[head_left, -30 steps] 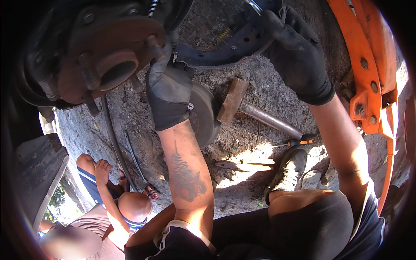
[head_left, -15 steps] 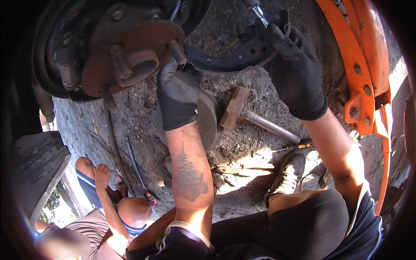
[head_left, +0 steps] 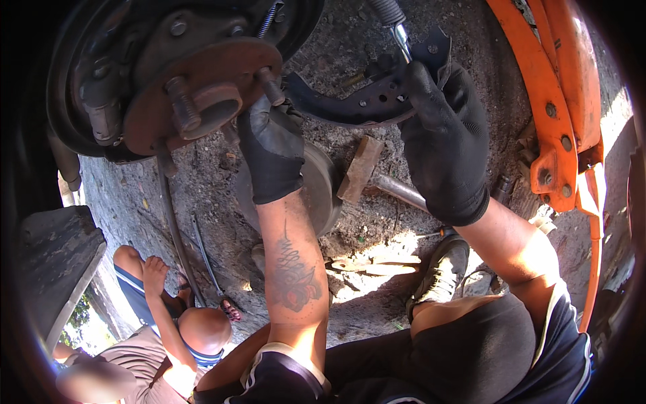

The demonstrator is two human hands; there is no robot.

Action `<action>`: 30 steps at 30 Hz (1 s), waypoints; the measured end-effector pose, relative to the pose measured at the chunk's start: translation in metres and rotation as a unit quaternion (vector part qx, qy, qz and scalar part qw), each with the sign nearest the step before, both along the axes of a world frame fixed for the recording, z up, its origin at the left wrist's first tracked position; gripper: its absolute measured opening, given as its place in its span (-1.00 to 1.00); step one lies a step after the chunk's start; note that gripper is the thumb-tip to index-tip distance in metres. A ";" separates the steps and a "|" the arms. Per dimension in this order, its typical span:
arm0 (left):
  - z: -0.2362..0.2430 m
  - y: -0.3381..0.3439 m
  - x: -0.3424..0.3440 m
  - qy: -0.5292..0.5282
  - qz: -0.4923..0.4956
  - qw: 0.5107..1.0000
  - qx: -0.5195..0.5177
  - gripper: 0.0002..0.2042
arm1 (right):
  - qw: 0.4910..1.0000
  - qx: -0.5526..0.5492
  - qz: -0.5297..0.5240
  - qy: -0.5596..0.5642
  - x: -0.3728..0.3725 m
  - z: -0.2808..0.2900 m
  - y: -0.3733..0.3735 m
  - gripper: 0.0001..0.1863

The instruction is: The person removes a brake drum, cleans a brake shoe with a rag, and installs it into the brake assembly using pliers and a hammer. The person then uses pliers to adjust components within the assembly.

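in the head view, the left hand (head_left: 270, 149), in a black glove, reaches up to the rusty wheel hub (head_left: 202, 94), its fingers (head_left: 282, 111) curled together right under one of the hub's studs and against the near end of the curved brake shoe (head_left: 360, 101); whether they actually pinch the shoe or only press on it cannot be told, since the fingertips are turned away. the right hand (head_left: 444, 145), also gloved in black, is closed around the far end of that brake shoe, fingers (head_left: 420, 84) wrapped tight over its edge just below a shiny metal rod and coil spring (head_left: 390, 17) that comes down from the top of the picture. the brake shoe hangs in the air between the two hands, just to the right of the hub and above the ground. on the dirt floor below lie a round brake drum (head_left: 323, 188), partly hidden by the left forearm, and a hammer (head_left: 367, 172) with a rusty head just beside it. an orange metal frame (head_left: 558, 114) runs down the right side. the person's shoe (head_left: 441, 273) rests on the ground near the hammer's handle. at lower left another person (head_left: 168, 323) crouches, well apart from the hands.
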State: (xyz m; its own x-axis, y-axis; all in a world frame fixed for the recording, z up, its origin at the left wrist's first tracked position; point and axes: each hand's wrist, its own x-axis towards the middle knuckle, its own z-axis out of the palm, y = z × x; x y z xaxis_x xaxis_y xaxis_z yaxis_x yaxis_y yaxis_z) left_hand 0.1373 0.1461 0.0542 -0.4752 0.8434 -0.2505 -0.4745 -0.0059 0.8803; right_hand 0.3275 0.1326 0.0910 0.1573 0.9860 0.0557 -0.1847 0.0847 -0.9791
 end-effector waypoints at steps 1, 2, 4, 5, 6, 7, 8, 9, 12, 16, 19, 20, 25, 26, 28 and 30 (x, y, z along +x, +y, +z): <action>0.001 0.000 0.002 0.025 0.001 1.000 0.009 -0.78 | 1.000 0.007 -0.015 0.000 -0.003 0.001 -0.001 -0.76; 0.002 0.000 0.002 0.032 -0.013 0.999 -0.002 -0.69 | 0.999 0.014 -0.030 0.000 -0.007 0.003 -0.002 -0.76; 0.005 -0.002 -0.001 0.048 -0.041 0.998 -0.023 -0.49 | 0.987 -0.044 -0.026 0.153 -0.010 0.010 0.000 -0.77; 0.003 -0.002 -0.001 0.054 -0.046 0.997 0.006 -0.50 | 0.998 -0.006 -0.020 0.066 -0.008 0.009 -0.002 -0.78; 0.001 -0.003 -0.002 0.059 -0.052 0.996 0.034 -0.52 | 0.999 0.032 -0.014 -0.022 -0.005 0.006 -0.005 -0.75; -0.001 -0.003 -0.003 0.065 -0.057 0.994 0.063 -0.53 | 0.997 0.042 0.001 -0.065 -0.003 0.003 -0.006 -0.72; -0.004 -0.003 -0.004 0.070 -0.056 0.994 0.065 -0.54 | 0.993 0.052 0.014 -0.109 0.000 0.000 -0.008 -0.69; -0.006 -0.002 -0.005 0.074 -0.055 0.993 0.067 -0.55 | 0.993 0.035 0.036 -0.108 0.002 -0.003 -0.006 -0.69; -0.002 -0.001 -0.002 0.014 -0.035 0.998 0.048 -0.58 | 0.989 -0.018 0.100 -0.103 0.010 -0.014 0.004 -0.70; 0.004 -0.003 0.000 -0.003 -0.051 0.999 0.012 -0.59 | 0.859 -0.210 0.131 0.448 0.021 -0.043 0.019 -0.64; -0.008 -0.009 -0.007 0.036 -0.054 0.998 0.023 -0.47 | 0.985 -0.049 0.166 -0.002 0.026 -0.046 0.019 -0.66; -0.016 -0.009 -0.011 0.003 -0.067 0.997 0.027 -0.43 | 0.986 -0.024 0.160 -0.039 0.029 -0.044 0.018 -0.66; -0.026 -0.014 -0.016 -0.032 -0.095 0.994 0.049 -0.34 | 0.979 0.000 0.183 0.093 0.040 -0.005 0.038 -0.58; -0.023 -0.014 -0.011 -0.037 -0.104 0.991 0.070 -0.40 | 0.973 0.028 0.207 0.093 0.042 -0.002 0.045 -0.55; -0.015 -0.015 -0.005 -0.045 -0.122 0.985 0.113 -0.49 | 0.959 0.084 0.255 0.094 0.042 0.006 0.059 -0.49; 0.002 -0.026 -0.020 0.126 -0.246 0.960 -0.042 -0.55 | 0.958 0.118 0.256 0.048 0.039 0.012 0.063 -0.46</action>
State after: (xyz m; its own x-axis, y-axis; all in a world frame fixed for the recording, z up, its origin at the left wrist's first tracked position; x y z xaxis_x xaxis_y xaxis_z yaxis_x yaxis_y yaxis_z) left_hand 0.1171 0.1197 0.0565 -0.0798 0.9631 -0.2571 -0.1729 0.2406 0.9551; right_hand 0.3664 0.1952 0.1033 -0.3279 0.8969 0.2967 -0.3495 0.1766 -0.9201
